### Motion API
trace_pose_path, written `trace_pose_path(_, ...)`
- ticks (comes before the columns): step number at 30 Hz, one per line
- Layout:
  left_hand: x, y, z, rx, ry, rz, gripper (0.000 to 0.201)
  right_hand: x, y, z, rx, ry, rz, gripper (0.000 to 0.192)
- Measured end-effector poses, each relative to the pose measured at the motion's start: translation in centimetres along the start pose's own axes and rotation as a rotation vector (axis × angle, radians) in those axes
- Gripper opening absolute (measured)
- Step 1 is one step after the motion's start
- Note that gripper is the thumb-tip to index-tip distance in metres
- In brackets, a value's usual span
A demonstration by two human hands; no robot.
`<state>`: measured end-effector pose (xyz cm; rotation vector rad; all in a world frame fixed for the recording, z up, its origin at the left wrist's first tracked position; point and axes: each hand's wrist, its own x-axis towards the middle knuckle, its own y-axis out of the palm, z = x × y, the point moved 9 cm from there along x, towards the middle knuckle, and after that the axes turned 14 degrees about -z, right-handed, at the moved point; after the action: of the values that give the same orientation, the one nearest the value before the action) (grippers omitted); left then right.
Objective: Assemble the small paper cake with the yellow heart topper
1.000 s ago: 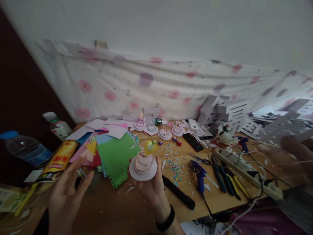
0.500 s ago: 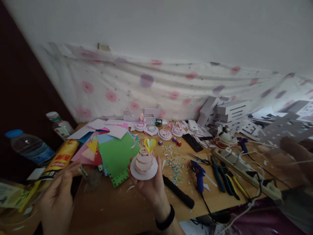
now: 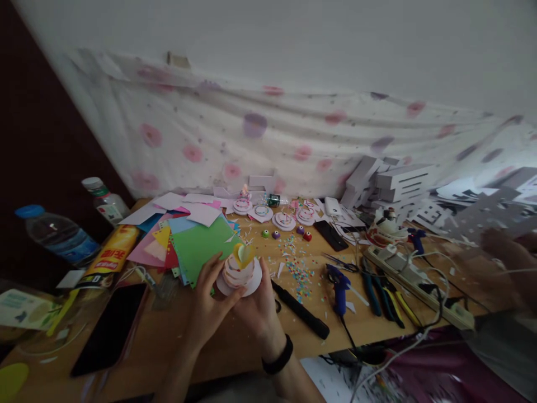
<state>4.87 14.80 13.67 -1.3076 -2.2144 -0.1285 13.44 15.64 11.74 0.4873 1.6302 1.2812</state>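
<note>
A small white paper cake [image 3: 239,275] on a round base, topped with a yellow heart, is held above the table's front. My right hand [image 3: 257,305], with a black band at the wrist, supports the base from below and the right. Fingers of my left hand [image 3: 210,299] close round the cake's left side, thumb in front. Behind the cake lies a green paper sheet [image 3: 205,246] among coloured papers. A black stick-like tool [image 3: 300,310] rests to the right of my right hand.
A blue glue gun [image 3: 339,288], pliers [image 3: 380,296] and a power strip [image 3: 419,285] with trailing cords lie right. Colourful confetti [image 3: 301,274] is scattered mid-table. Several round craft pieces [image 3: 284,220] stand behind. Left are a phone [image 3: 109,330] and bottles [image 3: 56,235]. Another person's blurred hand [image 3: 501,249] shows far right.
My left hand has come from the left side of the table to the cake and taken hold of it, uncovering the phone. The cake has turned and moved slightly left.
</note>
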Motion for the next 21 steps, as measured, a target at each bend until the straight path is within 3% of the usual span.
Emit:
trace_pose_path(3,0.1,-0.2,0.1,-0.010,-0.047,0.005,0.059,0.1,-0.1,0.0,-0.010,0.006,0.014,0.065)
trace_pose_path(8,-0.3,1.5,1.6,-0.140,-0.287,0.099,0.088,1.0,-0.5,1.4,-0.108,-0.108,0.088,0.069)
trace_pose_path(12,-0.2,3.3,3.2,-0.255,-0.461,0.105,0.082,1.1,-0.8,2.7,-0.177,-0.151,0.142,0.070)
trace_pose_path(18,-0.5,4.4,2.5,-0.295,-0.439,0.094,0.073,0.0,-1.2,4.6,-0.206,-0.296,0.145,0.062)
trace_pose_path(21,-1.0,4.1,2.0,-0.325,-0.399,0.072,0.073,-1.0,-1.1,6.0,-0.221,-0.485,0.139,0.062)
